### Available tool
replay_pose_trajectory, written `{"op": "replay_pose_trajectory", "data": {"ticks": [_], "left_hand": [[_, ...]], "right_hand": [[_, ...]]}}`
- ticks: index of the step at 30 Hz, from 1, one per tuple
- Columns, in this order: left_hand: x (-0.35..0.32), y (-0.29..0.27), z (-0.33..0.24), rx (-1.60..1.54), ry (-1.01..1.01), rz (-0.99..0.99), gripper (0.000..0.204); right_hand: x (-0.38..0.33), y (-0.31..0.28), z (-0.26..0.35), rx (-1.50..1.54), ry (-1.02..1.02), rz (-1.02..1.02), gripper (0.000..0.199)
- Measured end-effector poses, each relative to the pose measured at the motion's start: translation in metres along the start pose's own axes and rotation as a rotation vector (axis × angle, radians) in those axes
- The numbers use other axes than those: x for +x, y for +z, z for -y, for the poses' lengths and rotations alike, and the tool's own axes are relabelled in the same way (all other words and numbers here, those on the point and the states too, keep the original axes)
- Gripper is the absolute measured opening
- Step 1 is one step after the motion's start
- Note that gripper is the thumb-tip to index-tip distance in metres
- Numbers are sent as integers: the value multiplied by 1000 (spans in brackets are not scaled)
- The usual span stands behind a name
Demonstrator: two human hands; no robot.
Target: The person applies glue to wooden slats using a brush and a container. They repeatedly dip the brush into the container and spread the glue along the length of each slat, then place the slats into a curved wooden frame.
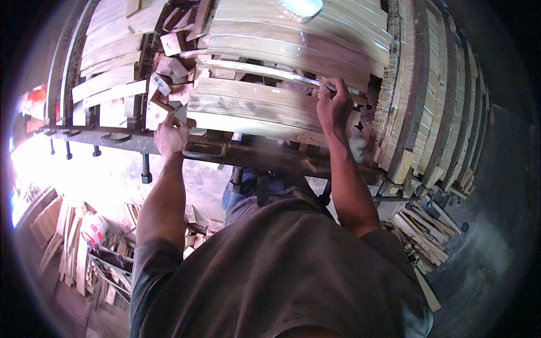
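Slats of pale wood lie side by side in a dark metal clamp frame in front of me. My right hand is closed, its fingers pinching a thin pale wooden strip near its right end. That strip runs leftward over a gap between the slats. At the frame's near left, my left hand is closed around the brown handle of what looks like a hammer. The hammer's pale head rests among small wood blocks; my fingers partly hide the handle.
More clamped slats lie to the left, and a stack of boards stands at the right. A pale rounded object sits at the far edge. Bolts hang below the frame. Scrap wood is piled on the floor on both sides.
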State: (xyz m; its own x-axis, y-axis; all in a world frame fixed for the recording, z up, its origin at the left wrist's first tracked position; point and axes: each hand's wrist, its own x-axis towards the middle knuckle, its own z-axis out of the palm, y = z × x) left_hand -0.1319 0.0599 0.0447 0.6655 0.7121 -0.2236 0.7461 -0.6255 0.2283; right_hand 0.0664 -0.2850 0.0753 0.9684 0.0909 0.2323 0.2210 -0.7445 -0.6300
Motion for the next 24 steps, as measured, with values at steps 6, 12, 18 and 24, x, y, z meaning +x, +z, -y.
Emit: {"op": "replay_pose_trajectory", "data": {"ticks": [6,12,18,24], "left_hand": [[-2,2,-2,14,-65,14,33],[8,24,21,17,-56,2,38],[8,24,22,77,-29,-16,38],[6,18,9,115,-39,-21,38]], "right_hand": [[-4,-39,-30,-76,94,-60,9],[-6,-72,-68,-151,169,-121,10],[-8,-94,-84,-175,188,-151,11],[-11,-113,-116,-231,153,-188,12]]}}
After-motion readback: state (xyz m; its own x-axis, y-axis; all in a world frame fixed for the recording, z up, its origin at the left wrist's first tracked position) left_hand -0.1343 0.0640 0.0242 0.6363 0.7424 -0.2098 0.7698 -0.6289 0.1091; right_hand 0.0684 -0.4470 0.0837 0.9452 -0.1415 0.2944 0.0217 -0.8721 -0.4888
